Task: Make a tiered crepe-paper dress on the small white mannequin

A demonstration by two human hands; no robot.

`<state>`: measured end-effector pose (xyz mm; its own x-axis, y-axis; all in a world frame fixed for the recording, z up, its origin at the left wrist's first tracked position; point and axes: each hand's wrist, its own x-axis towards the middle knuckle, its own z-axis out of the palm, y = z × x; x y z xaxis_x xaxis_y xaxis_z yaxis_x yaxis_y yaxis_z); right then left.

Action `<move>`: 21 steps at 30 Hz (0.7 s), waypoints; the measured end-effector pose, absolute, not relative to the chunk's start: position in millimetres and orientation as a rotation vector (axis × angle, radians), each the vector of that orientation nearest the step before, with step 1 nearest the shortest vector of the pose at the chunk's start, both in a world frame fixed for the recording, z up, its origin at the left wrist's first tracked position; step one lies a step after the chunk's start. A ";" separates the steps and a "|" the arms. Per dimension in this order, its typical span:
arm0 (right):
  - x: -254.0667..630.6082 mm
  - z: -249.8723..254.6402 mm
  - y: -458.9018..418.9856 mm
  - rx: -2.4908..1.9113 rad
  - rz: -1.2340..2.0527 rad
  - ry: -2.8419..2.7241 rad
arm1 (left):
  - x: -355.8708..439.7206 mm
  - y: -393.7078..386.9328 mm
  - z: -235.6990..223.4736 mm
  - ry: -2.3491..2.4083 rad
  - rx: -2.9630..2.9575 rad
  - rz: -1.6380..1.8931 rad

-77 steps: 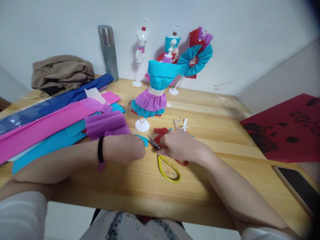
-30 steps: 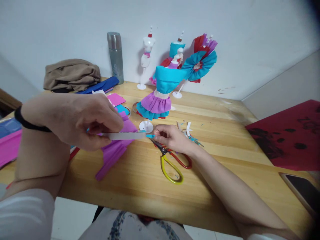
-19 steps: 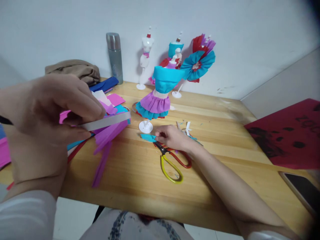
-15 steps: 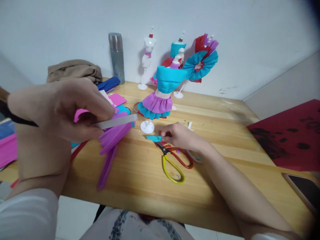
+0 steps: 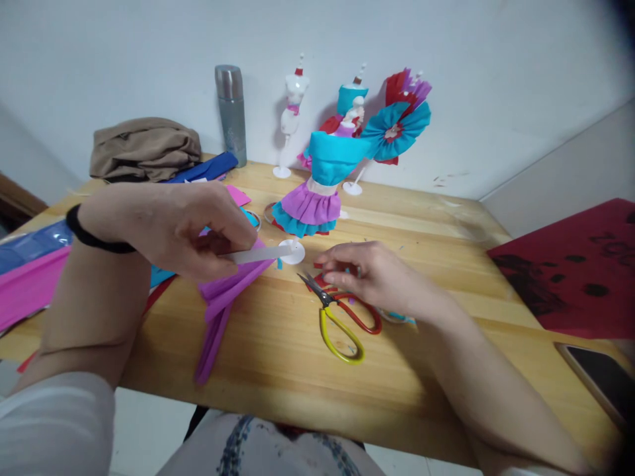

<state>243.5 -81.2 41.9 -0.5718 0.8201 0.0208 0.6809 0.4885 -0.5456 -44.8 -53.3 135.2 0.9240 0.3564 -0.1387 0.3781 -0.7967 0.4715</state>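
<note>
My left hand point(image 5: 198, 231) is raised over the left middle of the table, closed in a pinch on a narrow white strip point(image 5: 260, 254), paper or tape. The strip's free end points right, in front of a dress form's round white base. Below the left hand lies folded purple crepe paper point(image 5: 218, 311). My right hand point(image 5: 370, 271) hovers over red paper scraps point(image 5: 325, 281), thumb and fingers apart, holding nothing I can see. Scissors point(image 5: 330, 304) with one yellow and one red handle lie partly open just beneath it, their tips toward the far left.
A small dress form point(image 5: 322, 185) in teal and purple paper stands behind the hands. Other forms point(image 5: 295, 99) and a flask point(image 5: 231, 116) are near the wall. Brown cloth point(image 5: 146, 149) and coloured paper point(image 5: 34, 284) lie left; a red bag point(image 5: 575, 264) and phone point(image 5: 595, 383) right.
My left hand has lifted from the table with the white strip, swung left, then come back right. My right hand has let go of a teal scrap, and its fingers have parted.
</note>
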 end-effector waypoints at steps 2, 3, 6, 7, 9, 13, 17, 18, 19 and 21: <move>230.5 37.7 -87.4 -1.139 0.869 -2.340 | -40.8 -52.7 133.3 0.519 2.564 -0.078; 225.2 34.3 -89.4 -1.111 0.890 -2.283 | -38.9 -52.5 132.6 0.517 2.559 -0.089; 212.5 19.4 -91.7 -1.139 0.966 -2.175 | -34.4 -52.5 131.0 0.536 2.559 -0.129; 208.9 13.4 -91.7 -1.149 1.007 -2.132 | -33.4 -52.4 130.5 0.545 2.566 -0.139; 202.1 0.6 -91.2 -1.127 1.138 -2.045 | -32.1 -52.2 129.0 0.550 2.581 -0.140; 192.0 -20.6 -90.0 -1.083 1.312 -1.841 | -31.1 -51.2 125.1 0.490 2.589 -0.092; 190.3 -28.5 -87.7 -1.116 1.260 -1.804 | -31.2 -49.4 122.9 0.429 2.554 -0.070; 190.8 -28.6 -87.1 -1.114 1.252 -1.800 | -31.5 -49.0 123.2 0.423 2.534 -0.067; 191.3 -28.3 -86.5 -1.107 1.248 -1.795 | -31.9 -48.6 123.8 0.419 2.509 -0.070; 192.1 -26.7 -86.3 -1.098 1.236 -1.806 | -32.8 -48.5 125.7 0.416 2.458 -0.088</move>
